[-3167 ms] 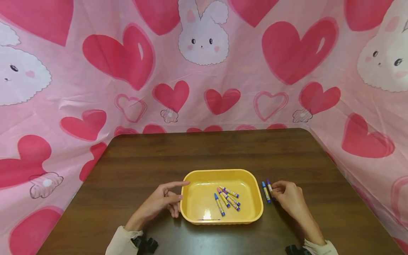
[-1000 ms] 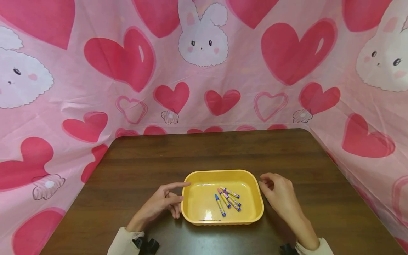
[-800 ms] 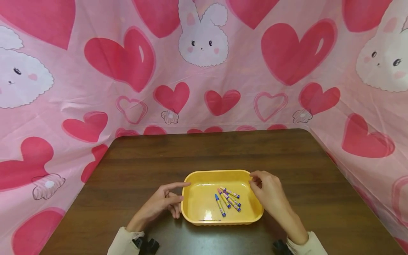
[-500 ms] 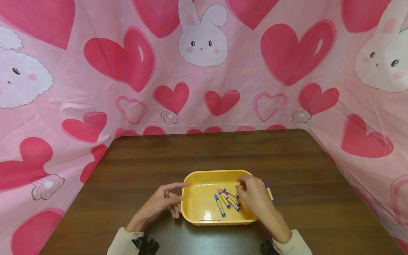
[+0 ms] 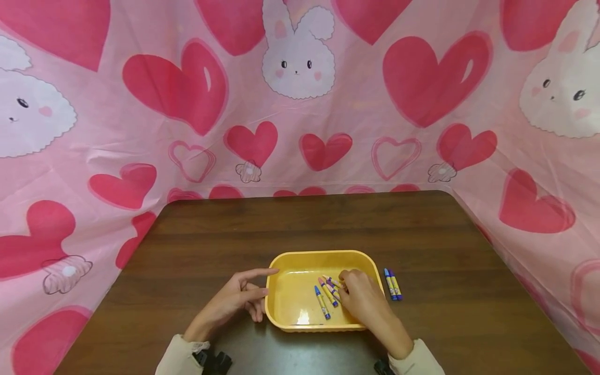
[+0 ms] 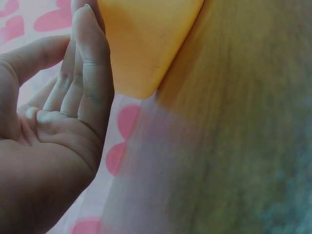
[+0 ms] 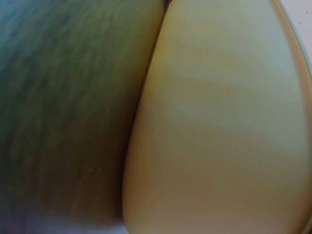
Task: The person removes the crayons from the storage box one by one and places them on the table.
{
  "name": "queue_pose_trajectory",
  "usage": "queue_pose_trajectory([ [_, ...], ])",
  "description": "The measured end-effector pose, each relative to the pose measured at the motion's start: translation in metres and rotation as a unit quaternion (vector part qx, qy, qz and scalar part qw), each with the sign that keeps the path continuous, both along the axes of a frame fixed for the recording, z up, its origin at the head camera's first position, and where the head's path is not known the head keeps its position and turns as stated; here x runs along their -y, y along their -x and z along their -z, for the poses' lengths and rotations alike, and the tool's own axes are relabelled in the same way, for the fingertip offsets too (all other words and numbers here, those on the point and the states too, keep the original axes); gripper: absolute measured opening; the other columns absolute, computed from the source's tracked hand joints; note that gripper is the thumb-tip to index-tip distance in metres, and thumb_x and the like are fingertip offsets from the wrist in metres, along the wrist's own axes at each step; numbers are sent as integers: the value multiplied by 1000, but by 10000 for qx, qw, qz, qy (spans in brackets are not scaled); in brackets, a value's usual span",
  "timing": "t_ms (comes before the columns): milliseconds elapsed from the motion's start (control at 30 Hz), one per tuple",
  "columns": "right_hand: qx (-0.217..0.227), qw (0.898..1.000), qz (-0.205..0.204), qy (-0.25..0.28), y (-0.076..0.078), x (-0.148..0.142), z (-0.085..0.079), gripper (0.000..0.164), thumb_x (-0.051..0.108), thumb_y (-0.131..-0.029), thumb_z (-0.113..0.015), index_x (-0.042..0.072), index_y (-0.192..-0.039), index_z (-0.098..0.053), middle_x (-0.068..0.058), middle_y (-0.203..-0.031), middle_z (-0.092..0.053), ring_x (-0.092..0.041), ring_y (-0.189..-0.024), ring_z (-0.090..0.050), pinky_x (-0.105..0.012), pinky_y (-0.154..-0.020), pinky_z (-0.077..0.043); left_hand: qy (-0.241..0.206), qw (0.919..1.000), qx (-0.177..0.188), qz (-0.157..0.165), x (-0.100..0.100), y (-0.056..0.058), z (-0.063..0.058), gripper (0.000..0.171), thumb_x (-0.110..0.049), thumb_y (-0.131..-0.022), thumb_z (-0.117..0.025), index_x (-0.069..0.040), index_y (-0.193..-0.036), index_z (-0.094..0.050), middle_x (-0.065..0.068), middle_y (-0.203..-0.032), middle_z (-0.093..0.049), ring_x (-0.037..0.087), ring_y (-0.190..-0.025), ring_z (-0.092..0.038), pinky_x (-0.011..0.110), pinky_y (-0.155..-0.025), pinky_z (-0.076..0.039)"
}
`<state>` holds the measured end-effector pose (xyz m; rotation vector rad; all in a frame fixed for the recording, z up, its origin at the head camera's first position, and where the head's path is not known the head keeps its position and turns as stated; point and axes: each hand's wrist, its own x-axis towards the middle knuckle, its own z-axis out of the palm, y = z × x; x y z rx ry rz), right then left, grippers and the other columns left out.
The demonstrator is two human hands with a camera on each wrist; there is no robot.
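In the head view, a yellow tray (image 5: 323,253) stands near the table's front and holds several wax crayons. A blue-tipped crayon (image 5: 322,302) lies apart from a small heap of crayons (image 5: 328,292). My right hand (image 5: 363,297) is inside the tray, its bent thumb and index finger right at the heap's right end; I cannot tell whether they pinch a crayon. My left hand (image 5: 236,294) rests at the tray's left side, index finger straight over the rim and thumb at the edge. The left wrist view shows this hand (image 6: 63,92) beside the tray (image 6: 146,44).
Two crayons (image 5: 392,284), one blue-tipped and one purple-tipped, lie side by side on the table right of the tray. The brown table (image 5: 300,219) reaches back to a pink heart-and-rabbit cloth (image 5: 300,114). The tray's wall (image 7: 219,122) fills much of the right wrist view.
My right hand has left the purple-tipped crayon beside the blue-tipped one and moved left over the rim, down to the heap. My left hand has stayed at the tray's left rim.
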<state>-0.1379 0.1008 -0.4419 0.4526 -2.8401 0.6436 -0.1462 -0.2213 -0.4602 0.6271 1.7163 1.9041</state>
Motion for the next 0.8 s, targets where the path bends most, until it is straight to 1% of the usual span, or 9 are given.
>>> queue_pose_trajectory([
  [67,62,9999,-94,-26,-1,-1,0,13,1,-76,-78,7,-81,-67,0,-70,-55,-13,-65,-48,-31,-56,-45,18,10000,5,-9,0,0,0,51,0,-101,-52,7,-149,-35,11,-76,-72,17,-59,-69,29,-56,-59],
  [300,301,9995,-89,31,0,-1,1,23,2,-76,-79,11,-70,-59,1,-67,-45,-14,-62,-41,-28,-52,-35,56,10000,-23,-58,0,0,1,52,-1,-101,-54,6,-149,-36,9,-76,-72,17,-58,-68,29,-56,-59],
  [433,293,9995,-92,48,1,-2,2,19,2,-76,-78,10,-72,-61,2,-67,-48,-13,-62,-42,-28,-53,-38,99,9999,41,-72,-1,1,1,52,-2,-101,-54,5,-149,-37,10,-76,-72,17,-58,-69,30,-56,-59],
  [633,366,9992,-51,179,2,-2,0,13,0,-78,-69,10,-73,-63,2,-68,-50,-12,-63,-44,-28,-54,-40,66,9999,26,-85,-2,1,0,52,-2,-100,-55,7,-149,-36,10,-75,-72,17,-58,-69,30,-55,-59],
  [800,184,9991,7,376,1,-2,-1,8,0,-80,-68,8,-79,-68,0,-74,-57,-13,-67,-51,-31,-59,-48,69,9999,24,-97,-1,0,0,53,-2,-100,-55,7,-149,-36,10,-76,-72,17,-57,-69,29,-54,-59],
])
